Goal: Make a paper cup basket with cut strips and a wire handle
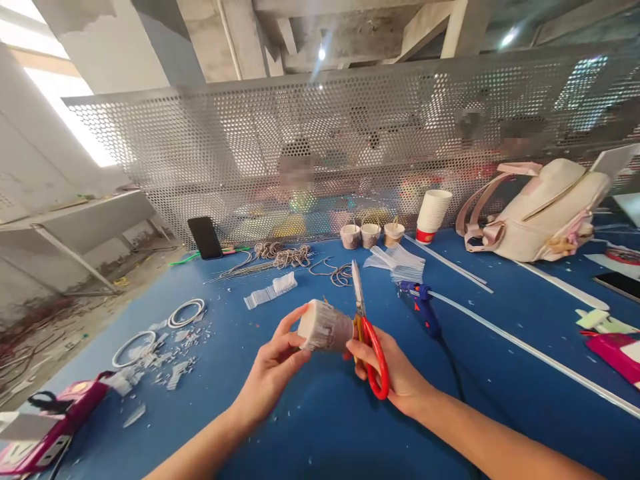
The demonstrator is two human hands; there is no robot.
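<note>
Near the middle of the blue table, my left hand (270, 367) grips the base end of a paper cup (327, 327) whose side is wrapped in greyish cord. The cup is tipped sideways, its pale round base toward my left fingers. My right hand (397, 373) is closed around scissors (381, 367) with red handles, the blades pointing up and away from me. Right fingertips also touch the other end of the cup. Whether the blades are fully together is hard to make out. Just right of my right hand lies a blue glue gun (423, 305).
Three small cord-wrapped cups (371, 236) and a stack of paper cups (434, 213) stand along the perforated metal screen (240, 160). Cord bundles (295, 256), a phone (204, 238), white scraps (173, 353), a pink power strip (75, 407) and a backpack (545, 213) surround the work area.
</note>
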